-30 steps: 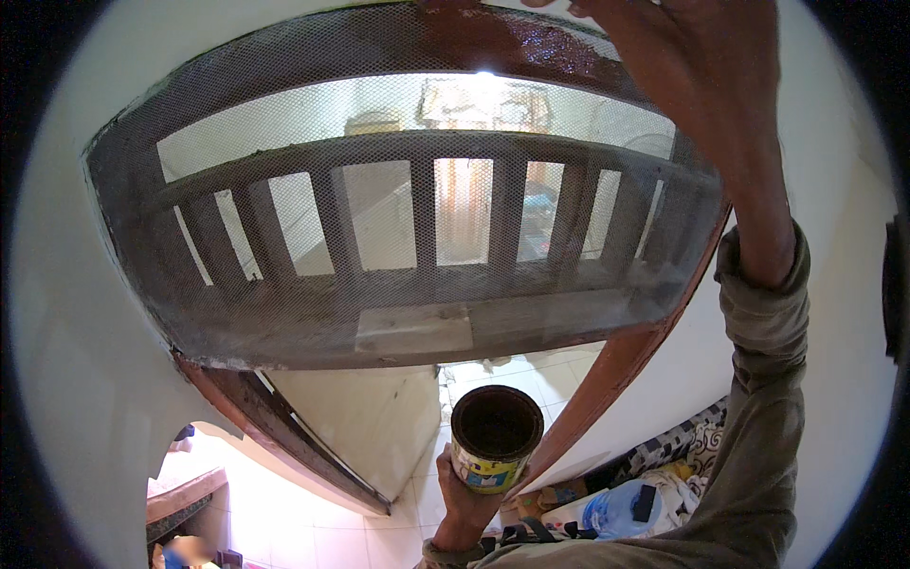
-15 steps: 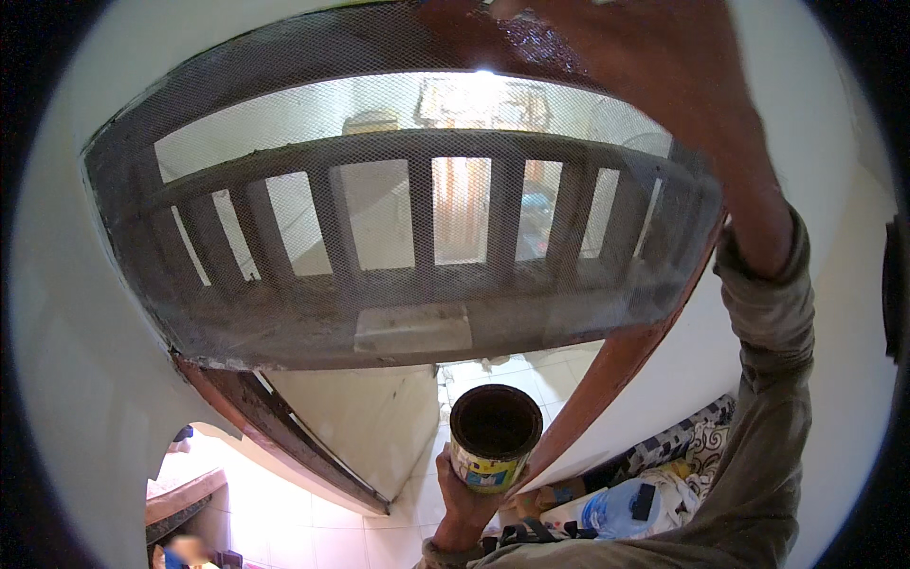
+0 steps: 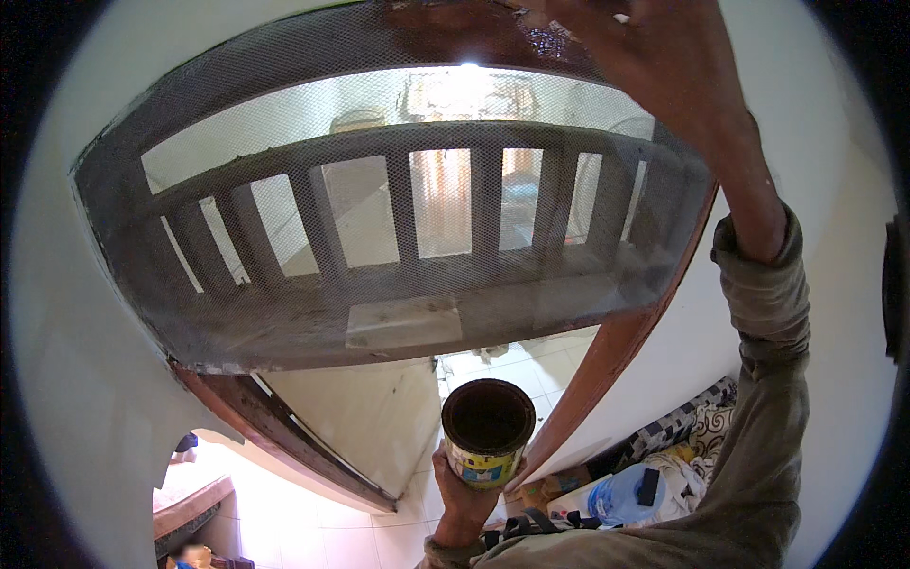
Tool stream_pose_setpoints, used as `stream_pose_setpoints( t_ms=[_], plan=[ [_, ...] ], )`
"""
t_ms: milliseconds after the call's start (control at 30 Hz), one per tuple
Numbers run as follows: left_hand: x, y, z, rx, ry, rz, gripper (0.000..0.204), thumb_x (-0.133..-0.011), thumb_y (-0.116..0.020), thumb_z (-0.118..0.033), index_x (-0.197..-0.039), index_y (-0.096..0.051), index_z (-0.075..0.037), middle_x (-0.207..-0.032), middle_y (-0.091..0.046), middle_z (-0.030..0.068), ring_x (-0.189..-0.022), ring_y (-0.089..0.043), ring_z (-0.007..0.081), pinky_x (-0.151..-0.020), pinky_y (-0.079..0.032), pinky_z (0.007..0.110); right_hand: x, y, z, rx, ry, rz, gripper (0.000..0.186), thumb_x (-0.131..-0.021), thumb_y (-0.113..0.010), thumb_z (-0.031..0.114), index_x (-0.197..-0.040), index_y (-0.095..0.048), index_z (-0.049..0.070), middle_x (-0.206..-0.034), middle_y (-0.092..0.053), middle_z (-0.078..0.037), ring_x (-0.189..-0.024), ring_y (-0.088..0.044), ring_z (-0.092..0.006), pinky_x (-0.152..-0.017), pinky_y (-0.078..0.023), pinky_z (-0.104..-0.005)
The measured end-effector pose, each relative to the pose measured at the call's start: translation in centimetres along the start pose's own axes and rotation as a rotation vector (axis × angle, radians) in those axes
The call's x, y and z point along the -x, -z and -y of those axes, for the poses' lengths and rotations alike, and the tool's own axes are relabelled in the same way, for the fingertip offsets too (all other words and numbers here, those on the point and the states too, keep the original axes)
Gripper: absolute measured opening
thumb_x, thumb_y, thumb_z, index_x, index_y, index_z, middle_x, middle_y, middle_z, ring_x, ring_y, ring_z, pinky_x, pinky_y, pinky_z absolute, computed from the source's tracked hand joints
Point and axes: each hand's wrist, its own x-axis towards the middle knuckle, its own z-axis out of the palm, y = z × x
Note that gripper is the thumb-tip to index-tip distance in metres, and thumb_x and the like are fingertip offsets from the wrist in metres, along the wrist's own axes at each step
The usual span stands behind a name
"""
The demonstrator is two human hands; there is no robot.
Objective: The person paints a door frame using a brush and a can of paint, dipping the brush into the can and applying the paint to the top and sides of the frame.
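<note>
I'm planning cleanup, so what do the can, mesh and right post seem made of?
Can: probably metal, colour-printed outside, judging by its thin, round rim. Mesh: dull, greyish metal or plastic netting, too fine to tell. Right post: likely wood, painted or stained, from its flat reddish-brown face.

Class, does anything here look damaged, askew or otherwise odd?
A pale rectangular patch low on the mesh-covered panel stands out against the grey. Near the right hand, the top rail looks glossy red-brown, unlike its duller left end.
</note>
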Motion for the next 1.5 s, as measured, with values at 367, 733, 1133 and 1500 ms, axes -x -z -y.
stream_pose_setpoints(
  t_ms=[367, 733, 1133, 1500],
  plan=[
    [-0.5, -0.2, 0.2, -0.034, 0.018, -0.017, 0.078, -0.096, -0.029, -0.062, -0.151, -0.044, -0.009, -0.144, -0.054, 0.023, -0.133, -0.053, 0.0384, -0.105, -0.045, 0.062, 5.1, 1.0, -4.6, -0.156, -0.1, -0.192, 0.011, -0.095, -0.071, 0.009, -0.092, -0.068, -0.001, -0.093, -0.071, -0.01, -0.07, -0.068, -0.0152, -0.061, -0.056, -0.0285],
    [-0.4, -1.1, 0.4, 0.01, 0.052, 0.008, 0.076, -0.099, -0.028, -0.06, -0.151, -0.043, -0.008, -0.145, -0.053, 0.0234, -0.133, -0.053, 0.0391, -0.102, -0.049, 0.06, 7.7, 2.1, -4.7, -0.182, -0.097, -0.324, 0.012, -0.092, -0.073, 0.007, -0.094, -0.068, -0.003, -0.093, -0.072, -0.011, -0.073, -0.068, -0.0165, -0.063, -0.057, -0.031],
    [-0.1, -0.1, 1.2, -0.266, -0.082, 0.024, 0.081, -0.097, -0.032, -0.067, -0.153, -0.041, -0.008, -0.146, -0.051, 0.0234, -0.133, -0.053, 0.0405, -0.104, -0.047, 0.062, 5.0, 0.2, -3.4, -0.136, -0.018, -0.154, 0.008, -0.093, -0.07, 0.006, -0.098, -0.068, 0.0, -0.094, -0.074, -0.011, -0.075, -0.072, -0.0175, -0.061, -0.059, -0.0277],
    [-0.5, 0.6, 1.1, -0.263, -0.076, 0.059, 0.084, -0.095, -0.037, -0.071, -0.154, -0.039, -0.011, -0.148, -0.049, 0.023, -0.135, -0.051, 0.0413, -0.104, -0.047, 0.063, 3.1, 0.4, -1.1, -0.2, -0.177, 0.011, 0.013, -0.093, -0.071, 0.009, -0.101, -0.065, 0.0, -0.092, -0.073, -0.01, -0.074, -0.072, -0.0188, -0.064, -0.06, -0.0305]
  ],
)
